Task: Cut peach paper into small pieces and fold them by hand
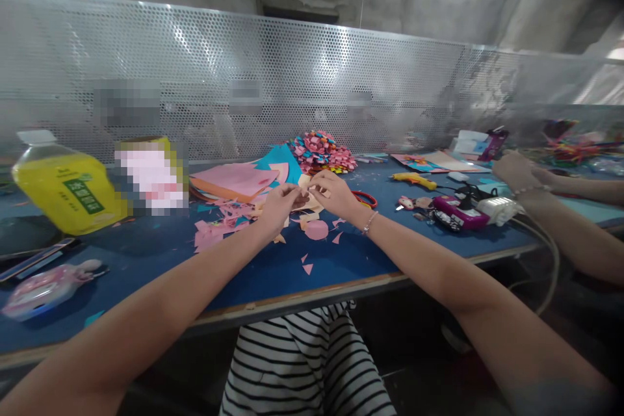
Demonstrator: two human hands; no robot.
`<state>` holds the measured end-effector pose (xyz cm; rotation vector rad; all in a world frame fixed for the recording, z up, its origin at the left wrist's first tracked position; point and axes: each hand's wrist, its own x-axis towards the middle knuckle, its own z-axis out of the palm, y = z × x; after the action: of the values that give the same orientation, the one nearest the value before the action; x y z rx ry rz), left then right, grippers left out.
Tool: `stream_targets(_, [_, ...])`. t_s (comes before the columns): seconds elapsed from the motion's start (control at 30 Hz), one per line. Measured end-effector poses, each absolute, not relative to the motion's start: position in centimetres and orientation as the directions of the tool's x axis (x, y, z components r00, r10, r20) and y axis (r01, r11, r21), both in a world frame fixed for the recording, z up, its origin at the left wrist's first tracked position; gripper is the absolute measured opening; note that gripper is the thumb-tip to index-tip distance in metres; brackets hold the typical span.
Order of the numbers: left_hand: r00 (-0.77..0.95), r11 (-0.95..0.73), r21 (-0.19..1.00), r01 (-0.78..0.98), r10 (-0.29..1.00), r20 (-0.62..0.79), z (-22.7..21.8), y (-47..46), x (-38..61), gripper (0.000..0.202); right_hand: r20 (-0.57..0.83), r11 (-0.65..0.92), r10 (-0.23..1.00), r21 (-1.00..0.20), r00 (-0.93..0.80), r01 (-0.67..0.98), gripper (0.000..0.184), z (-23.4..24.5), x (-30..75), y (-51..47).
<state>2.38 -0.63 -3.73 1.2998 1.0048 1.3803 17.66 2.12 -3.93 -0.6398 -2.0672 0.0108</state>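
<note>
My left hand [281, 205] and my right hand [335, 195] meet over the blue table, thumbs and fingertips pinched close together. What lies between the fingertips is too small and covered to make out. Pale cream paper pieces [312, 203] lie around and beneath the fingers. A pink paper disc [316, 229] and pink triangular scraps [307, 268] rest nearer me. Left of my hands is a stack of pink paper sheets [234, 181], with blue paper [277, 161] beside it. Red handles, apparently of scissors [366, 197], show beyond my right wrist.
Behind my hands rises a heap of small coloured paper pieces [322, 151] against a perforated metal screen [302, 71]. A yellow-labelled bottle [68, 188] stands left. Rightward lie a yellow glue gun [413, 180] and a purple-and-white power strip [461, 213]. Another person's hand [517, 170] is at far right.
</note>
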Motion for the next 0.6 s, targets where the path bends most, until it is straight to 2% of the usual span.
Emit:
stream_targets(0.17, [0.047, -0.244, 0.969, -0.032, 0.968, 0.245, -4.05, -0.40, 2.49, 0.014, 0.791, 0.819, 0.530, -0.383, -0.306, 0.427, 0.025, -3.41, 17.65, 2.05])
stream_targets(0.33, [0.044, -0.269, 0.962, 0.048, 0.963, 0.267, -4.21, -0.27, 2.39, 0.008, 0.703, 0.736, 0.663, -0.549, -0.257, 0.395, 0.019, -3.75, 17.68, 2.63])
stream_targets(0.6, [0.025, -0.250, 0.968, 0.024, 0.968, 0.250, -4.78, 0.31, 2.36, 0.006, 0.667, 0.720, 0.693, -0.623, -0.273, 0.306, 0.030, -3.70, 17.55, 2.55])
